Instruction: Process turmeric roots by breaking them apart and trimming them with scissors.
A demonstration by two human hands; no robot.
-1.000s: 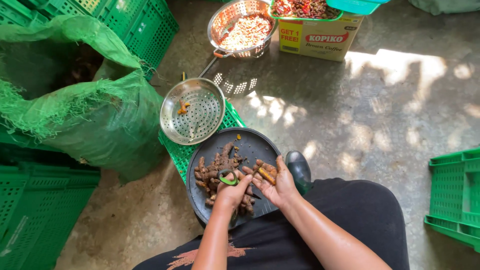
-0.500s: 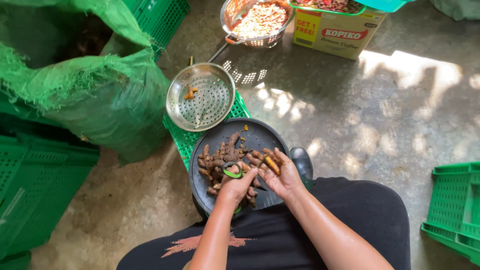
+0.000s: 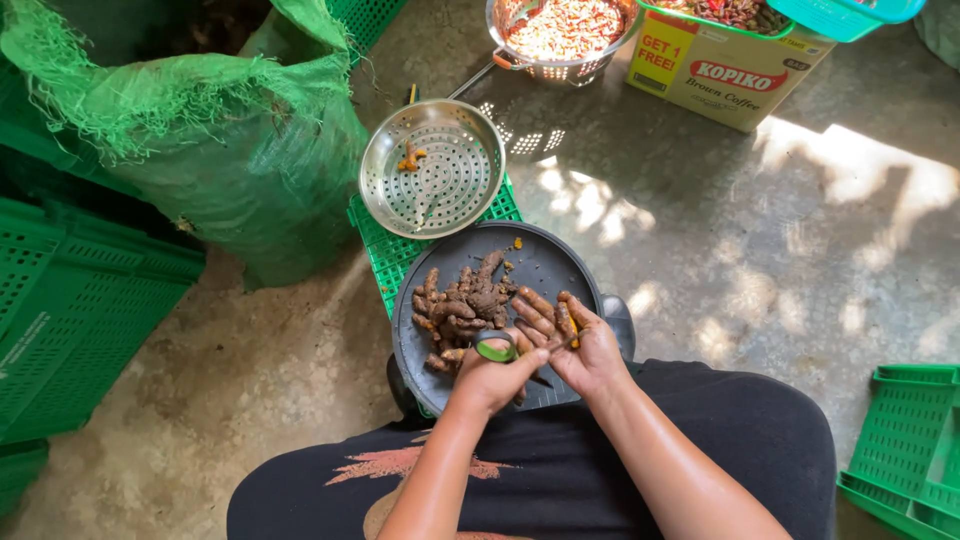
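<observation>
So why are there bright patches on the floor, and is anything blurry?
Head view: sunlight falls in dappled patches on the concrete floor, with soft shadows between; light through the holes of the upper colander makes bright dots beside it. The hands, left and right, the roots and the dark tray lie in shade, yet look sharp. Nothing is clearly blurred.

Both forearms reached forward; left hand (image 3: 490, 375) curled closed, right hand (image 3: 585, 350) cupped beside it, fingers touching.
</observation>
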